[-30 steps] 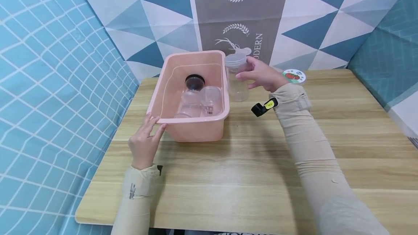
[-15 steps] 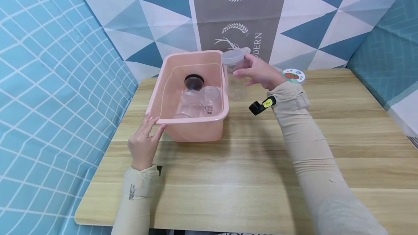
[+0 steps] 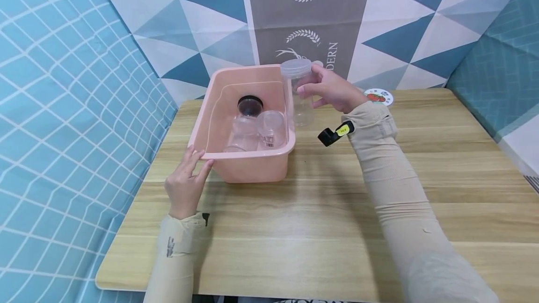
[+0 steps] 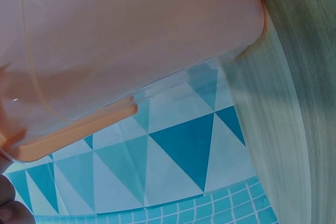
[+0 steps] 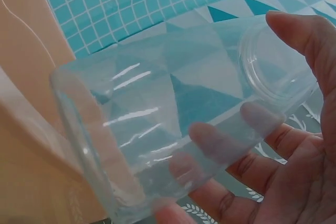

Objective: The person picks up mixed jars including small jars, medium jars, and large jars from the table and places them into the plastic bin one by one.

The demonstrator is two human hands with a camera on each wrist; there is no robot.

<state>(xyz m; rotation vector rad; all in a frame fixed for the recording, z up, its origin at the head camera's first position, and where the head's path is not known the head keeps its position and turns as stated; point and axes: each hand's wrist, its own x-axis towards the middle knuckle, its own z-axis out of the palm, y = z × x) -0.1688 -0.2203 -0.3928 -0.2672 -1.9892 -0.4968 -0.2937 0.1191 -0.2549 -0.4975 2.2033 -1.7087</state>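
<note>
In the head view, a pink plastic tub [image 3: 257, 169] stands on the table. My left hand [image 3: 185, 183] grips its near-left corner, fingers and thumb at the rim; the left wrist view is mostly filled by the tub's side [image 4: 131, 35]. My right hand [image 3: 334, 91] holds a tall clear jar [image 3: 296, 68] with a translucent lid, upright beside the tub's right rim and overlapping it. The right wrist view shows thumb and fingers around the jar [image 5: 152, 103]. Inside the tub lie a black-rimmed jar [image 3: 250, 106] and clear containers [image 3: 271, 127], one bearing a barcode label.
The wooden table [image 3: 269, 237] extends in front and to the right. A round card with a red picture [image 3: 379, 96] is behind the right wrist. Patterned cloth [image 3: 311, 8] hangs at the back, and blue grid sheeting [image 3: 71, 120] rises along the left.
My right hand has carried the clear jar leftward and slightly up, closer to the tub's right rim. The left hand and the tub have stayed in place.
</note>
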